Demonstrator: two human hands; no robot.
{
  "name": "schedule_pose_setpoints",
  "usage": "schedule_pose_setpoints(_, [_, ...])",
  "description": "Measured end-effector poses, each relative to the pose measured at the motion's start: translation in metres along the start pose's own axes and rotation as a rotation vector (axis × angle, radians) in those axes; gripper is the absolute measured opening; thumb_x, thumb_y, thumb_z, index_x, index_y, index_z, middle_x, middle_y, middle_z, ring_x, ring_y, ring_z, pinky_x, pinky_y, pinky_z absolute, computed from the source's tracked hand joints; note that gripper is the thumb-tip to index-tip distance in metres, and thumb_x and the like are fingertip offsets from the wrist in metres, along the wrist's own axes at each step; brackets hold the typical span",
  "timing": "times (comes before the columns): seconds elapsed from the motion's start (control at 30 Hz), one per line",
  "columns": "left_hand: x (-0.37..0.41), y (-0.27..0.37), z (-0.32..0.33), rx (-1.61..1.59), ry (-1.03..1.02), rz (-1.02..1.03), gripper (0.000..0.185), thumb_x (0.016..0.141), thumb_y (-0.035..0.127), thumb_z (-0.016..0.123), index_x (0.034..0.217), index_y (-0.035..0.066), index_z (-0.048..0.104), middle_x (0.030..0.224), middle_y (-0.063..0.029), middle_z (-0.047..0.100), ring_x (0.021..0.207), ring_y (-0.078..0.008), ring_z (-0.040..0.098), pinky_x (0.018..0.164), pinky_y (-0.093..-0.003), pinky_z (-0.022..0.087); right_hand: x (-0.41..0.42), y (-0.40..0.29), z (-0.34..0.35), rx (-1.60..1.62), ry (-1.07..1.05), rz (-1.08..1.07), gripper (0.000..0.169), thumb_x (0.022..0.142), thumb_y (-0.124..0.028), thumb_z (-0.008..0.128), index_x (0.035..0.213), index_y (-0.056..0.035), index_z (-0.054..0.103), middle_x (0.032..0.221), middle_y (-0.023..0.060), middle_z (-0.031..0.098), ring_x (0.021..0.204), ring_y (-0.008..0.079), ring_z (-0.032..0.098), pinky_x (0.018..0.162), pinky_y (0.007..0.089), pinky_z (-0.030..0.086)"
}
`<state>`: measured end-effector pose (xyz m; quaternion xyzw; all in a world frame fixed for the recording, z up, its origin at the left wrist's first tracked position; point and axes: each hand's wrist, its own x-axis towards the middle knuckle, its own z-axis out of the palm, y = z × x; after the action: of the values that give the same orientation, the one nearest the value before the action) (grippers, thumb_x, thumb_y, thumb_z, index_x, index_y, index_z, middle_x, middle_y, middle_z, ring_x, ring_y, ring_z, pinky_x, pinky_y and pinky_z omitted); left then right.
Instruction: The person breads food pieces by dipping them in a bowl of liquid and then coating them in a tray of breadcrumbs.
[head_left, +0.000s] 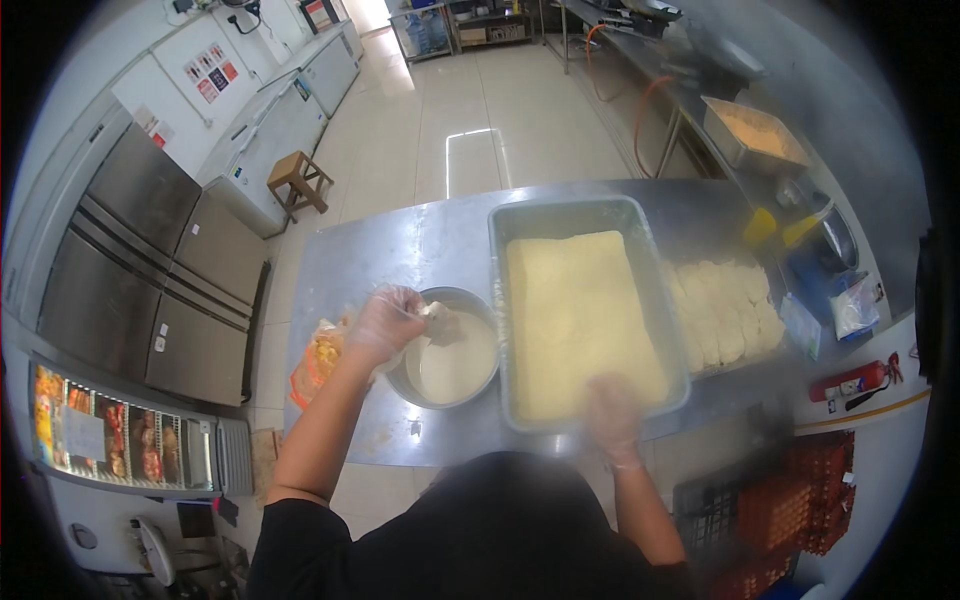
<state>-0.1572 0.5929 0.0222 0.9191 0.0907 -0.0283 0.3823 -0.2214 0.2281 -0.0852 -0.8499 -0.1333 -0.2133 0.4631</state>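
My left hand (391, 319), in a clear plastic glove, pinches a batter-coated piece of food (442, 319) above a round metal pot (399, 386). White batter (454, 360) fills the lower part of the pot. Right of it stands a deep grey-green plastic tub (496, 315) with a layer of pale yellow crumbs (574, 315). Also gloved, my right hand (615, 416) is over the tub's near rim at the crumbs' front edge. Motion blur hides its fingers. An orange-and-clear plastic bag (309, 375) with yellow pieces lies beside my left forearm.
Everything stands on a steel table (375, 247). Rows of pale coated pieces (724, 315) lie right of the tub. A metal pan of orange crumbs (757, 135) is on the right counter. Egg trays (795, 495) are stacked at lower right. A stool (298, 180) stands beyond, near chest freezers (262, 142).
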Motion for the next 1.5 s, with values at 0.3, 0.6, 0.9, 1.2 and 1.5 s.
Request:
schedule_pose_setpoints(0.3, [-0.004,-0.01,-0.017,-0.096,0.008,0.012,0.015,0.079,0.014,0.077,0.081,0.004,0.067,0.072,-0.003,0.063,0.067,-0.0107,0.056,0.062,-0.0285,0.048,-0.004,0.005,0.011,-0.115,0.034,0.021,0.011,0.085,0.004,0.062,0.091,-0.0043,0.066,0.088,0.0124,0.064,0.078,0.0276,0.064,0.071,0.0358,0.051])
schedule_pose_setpoints(0.6, [-0.009,-0.014,-0.029,-0.16,0.03,0.109,0.016,0.078,0.016,0.079,0.08,0.003,0.068,0.07,-0.0003,0.062,0.064,-0.0084,0.056,0.058,-0.0272,0.047,0.005,-0.009,0.005,-0.02,0.006,0.193,0.004,0.091,-0.003,0.063,0.093,-0.0004,0.064,0.092,0.0151,0.064,0.086,0.0287,0.064,0.078,0.0356,0.051])
schedule_pose_setpoints(0.9, [-0.018,-0.033,-0.03,-0.068,0.177,0.267,0.017,0.076,0.013,0.079,0.083,0.003,0.067,0.075,-0.0008,0.062,0.067,-0.0097,0.055,0.061,-0.0272,0.047,0.028,-0.022,0.002,0.094,-0.517,0.236,0.021,0.099,-0.015,0.059,0.113,-0.0019,0.069,0.109,0.0127,0.069,0.101,0.0242,0.066,0.092,0.034,0.051])
schedule_pose_setpoints(1.2, [-0.044,-0.019,-0.033,-0.047,0.142,0.019,0.014,0.076,0.004,0.074,0.08,0.005,0.06,0.077,0.0,0.058,0.07,-0.0105,0.053,0.064,-0.0267,0.045,0.064,-0.01,0.014,0.301,-1.413,0.256,0.041,0.103,-0.027,0.051,0.134,-0.0036,0.064,0.138,0.0144,0.063,0.13,0.0274,0.056,0.114,0.0394,0.039])
schedule_pose_setpoints(1.5, [-0.063,-0.023,-0.002,0.067,0.368,-0.098,0.037,0.08,0.025,0.081,0.062,0.002,0.058,0.063,-0.0034,0.054,0.058,-0.0121,0.049,0.054,-0.0338,0.041,0.127,0.032,0.058,0.222,-1.559,0.04,0.049,0.106,-0.037,0.041,0.144,-0.0101,0.056,0.145,0.0145,0.056,0.133,0.0316,0.054,0.116,0.04,0.037])
